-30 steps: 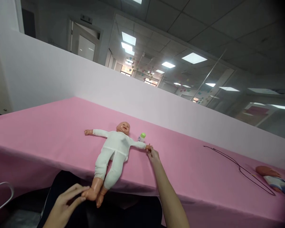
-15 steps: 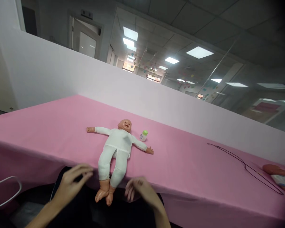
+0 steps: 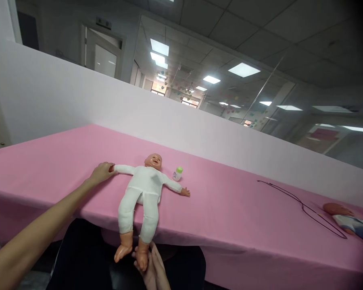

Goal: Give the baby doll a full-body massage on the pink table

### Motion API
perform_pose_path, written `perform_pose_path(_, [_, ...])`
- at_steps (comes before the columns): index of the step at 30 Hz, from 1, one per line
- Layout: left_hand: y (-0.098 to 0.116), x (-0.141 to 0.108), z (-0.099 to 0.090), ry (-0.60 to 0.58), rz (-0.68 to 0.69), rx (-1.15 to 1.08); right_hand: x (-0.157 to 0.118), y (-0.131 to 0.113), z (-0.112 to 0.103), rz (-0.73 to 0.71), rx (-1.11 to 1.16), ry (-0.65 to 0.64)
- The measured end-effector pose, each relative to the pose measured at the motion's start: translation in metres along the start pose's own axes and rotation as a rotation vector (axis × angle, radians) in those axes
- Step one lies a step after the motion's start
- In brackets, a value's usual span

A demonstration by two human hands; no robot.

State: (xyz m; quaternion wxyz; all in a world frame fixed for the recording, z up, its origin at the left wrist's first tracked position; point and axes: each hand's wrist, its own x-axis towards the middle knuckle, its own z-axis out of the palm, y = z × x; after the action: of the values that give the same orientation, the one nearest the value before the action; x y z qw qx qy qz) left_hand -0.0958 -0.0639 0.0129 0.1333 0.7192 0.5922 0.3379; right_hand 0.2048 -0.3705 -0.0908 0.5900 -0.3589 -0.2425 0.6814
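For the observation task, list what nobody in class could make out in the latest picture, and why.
All in the head view:
- Most of the doll's hand: covered by the person's left hand.
- Part of the person's right hand: hidden behind the doll's foot.
- Wording on the small bottle: too small to read.
- The rest of the second doll: cut off by the right edge.

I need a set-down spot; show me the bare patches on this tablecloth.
The widest bare patch of pink tablecloth lies between the baby doll and the dark cable. Another is beyond the left hand, toward the back left corner. Crowded: beside the doll's head, where the green-capped bottle is, and far right, around the second doll.
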Motion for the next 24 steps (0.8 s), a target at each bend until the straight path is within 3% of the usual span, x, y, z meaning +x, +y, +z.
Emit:
perform_pose_path(2, [-0.002,-0.001,-0.002,-0.015,0.019,-0.098,-0.006,-0.011,-0.001,-0.03,-0.04,0.049])
perform_pose_path(5, [0.004,-0.005,-0.004,0.023,-0.053,-0.428,-0.015,-0.029,0.002,-0.108,-0.173,0.08])
perform_pose_path(9, [0.022,-0.004,0.001,0.216,-0.159,-0.818,-0.028,-0.052,0.011,-0.22,-0.21,0.156])
perform_pose_path(14, [0.055,0.008,0.018,0.386,-0.175,-0.956,-0.028,-0.077,0.032,-0.543,-0.255,0.288])
perform_pose_path(17, [0.079,0.015,0.03,0.435,-0.16,-1.001,-0.014,-0.094,0.048,-0.648,-0.276,0.218])
perform_pose_path(21, [0.104,0.011,0.049,0.454,-0.046,-1.005,0.027,-0.122,0.072,-0.646,-0.362,0.069])
perform_pose_path(24, [0.11,0.003,0.062,0.31,0.076,-0.94,0.068,-0.135,0.088,-0.592,-0.488,-0.008])
